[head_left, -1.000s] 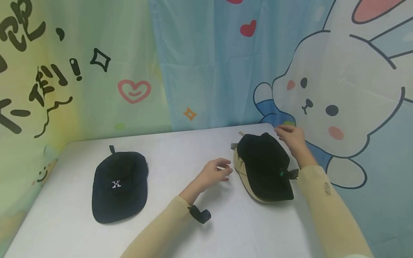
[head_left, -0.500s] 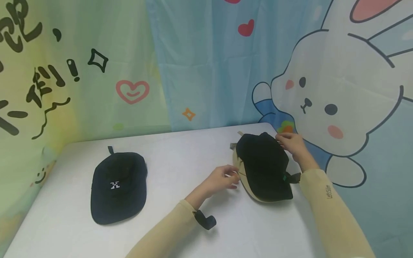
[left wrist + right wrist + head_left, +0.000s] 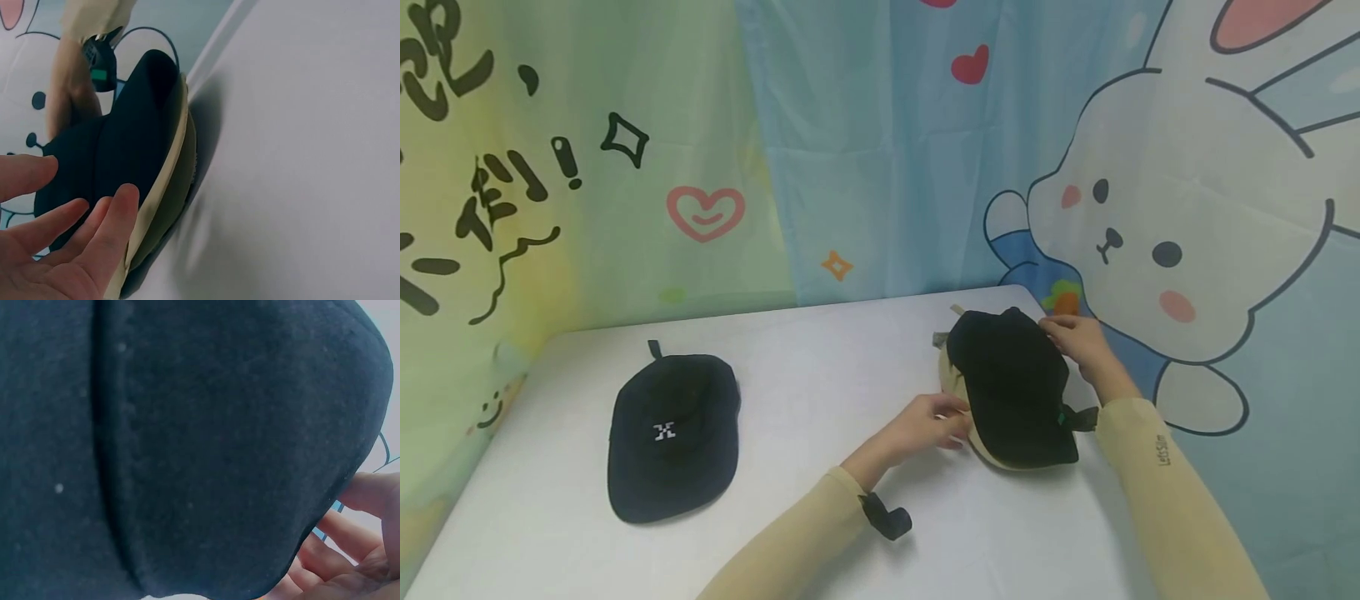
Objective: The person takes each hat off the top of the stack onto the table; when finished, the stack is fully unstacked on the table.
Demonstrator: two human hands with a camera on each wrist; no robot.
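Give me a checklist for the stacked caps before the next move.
1. Black curved-brim fabric cap on top of beige brimmed fabric cap: ok.
2. Left hand at their left side: ok.
3. Left thumb and fingers closed: not ok, spread apart.
4. Right hand at their right side: ok.
5. Right grip firm: cannot tell.
6. Dark brimmed fabric cap with white logo apart from both: ok.
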